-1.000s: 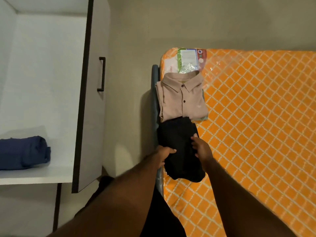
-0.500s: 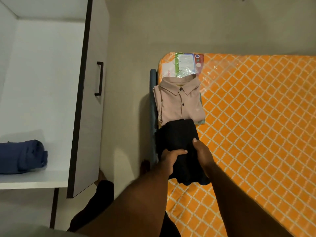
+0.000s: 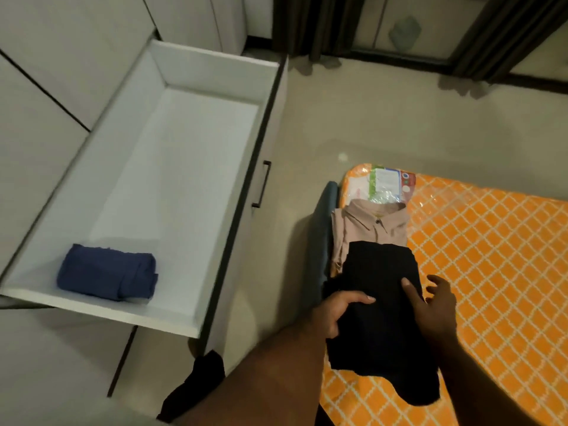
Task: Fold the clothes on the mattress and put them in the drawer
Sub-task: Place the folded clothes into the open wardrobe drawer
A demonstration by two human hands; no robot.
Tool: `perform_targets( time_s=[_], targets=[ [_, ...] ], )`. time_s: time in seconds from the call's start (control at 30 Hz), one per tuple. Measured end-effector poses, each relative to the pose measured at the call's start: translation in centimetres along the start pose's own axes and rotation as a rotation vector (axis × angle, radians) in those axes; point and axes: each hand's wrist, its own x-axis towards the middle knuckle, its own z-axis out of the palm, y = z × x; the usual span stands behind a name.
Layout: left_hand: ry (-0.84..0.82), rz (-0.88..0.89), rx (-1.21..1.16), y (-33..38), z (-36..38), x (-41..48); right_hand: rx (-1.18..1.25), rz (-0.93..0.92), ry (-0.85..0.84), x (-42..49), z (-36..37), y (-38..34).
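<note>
Head view is now taking in the whole open drawer [image 3: 215, 72], where a moment ago only its near end was showing; the camera is swinging up and left toward it. Inside, one folded blue garment [image 3: 107, 279] is lying at the near end, the rest of the floor bare.

The folded black garment [image 3: 378, 287] is still lying on the orange mattress [image 3: 491, 256], at its left edge, but its far end is now overlapping more of the folded pink shirt [image 3: 368, 229] than half a second ago.

The left hand [image 3: 338, 309] is gripping the black garment's left edge, thumb over the top and fingers curled underneath. The right hand [image 3: 433, 305] is loosening: thumb resting on the cloth, fingers splayed and straight over the mattress just beside the right edge, not wrapped round anything I can see.

Reading it: folding of the black piece is looking finished and the person is lining up the carry to the drawer. The right hand is probably needing to get under the edge first, or the fold is risking opening when lifted. The pink shirt is waiting its turn.
</note>
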Motion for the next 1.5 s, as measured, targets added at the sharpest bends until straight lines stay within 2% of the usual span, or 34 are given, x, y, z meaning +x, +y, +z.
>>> perform_targets(
  time_s=[0.1,0.2,0.27,0.47,0.63,0.8,1.0,1.1,1.33,1.5],
  targets=[
    [-0.043,0.012,-0.030,1.9,-1.9,-3.8,0.165,0.081,-0.216,-0.6,0.5,-4.5],
    [-0.059,0.075,-0.075,4.1,-4.0,-8.0,0.222,0.047,-0.297,-1.0,1.6,-9.2],
    [-0.057,0.157,-0.087,5.6,-5.9,-10.9,0.237,0.037,-0.375,-1.2,2.7,-13.1],
    [0.040,0.474,-0.242,10.1,-15.1,-19.1,0.388,-0.056,-0.778,-1.7,10.0,-26.3],
    [0.154,0.696,-0.468,11.4,-24.5,-25.5,0.254,-0.229,-1.046,-2.5,19.6,-37.5],
    [0.259,0.836,-0.744,10.4,-31.6,-28.5,0.027,-0.316,-1.068,-5.8,30.0,-45.7],
    [0.377,0.877,-0.930,8.9,-40.7,-26.8,-0.098,-0.344,-1.180,-6.0,41.7,-49.0],
    [0.422,0.886,-0.915,8.8,-45.0,-25.2,-0.158,-0.348,-1.223,-5.0,47.6,-49.5],
    [0.622,0.748,-0.693,8.5,-53.6,-21.0,-0.411,-0.444,-1.272,-2.6,59.5,-49.3],
    [0.713,0.592,-0.852,9.0,-56.3,-19.0,-0.609,-0.544,-1.323,-3.4,65.6,-47.8]
  ],
)
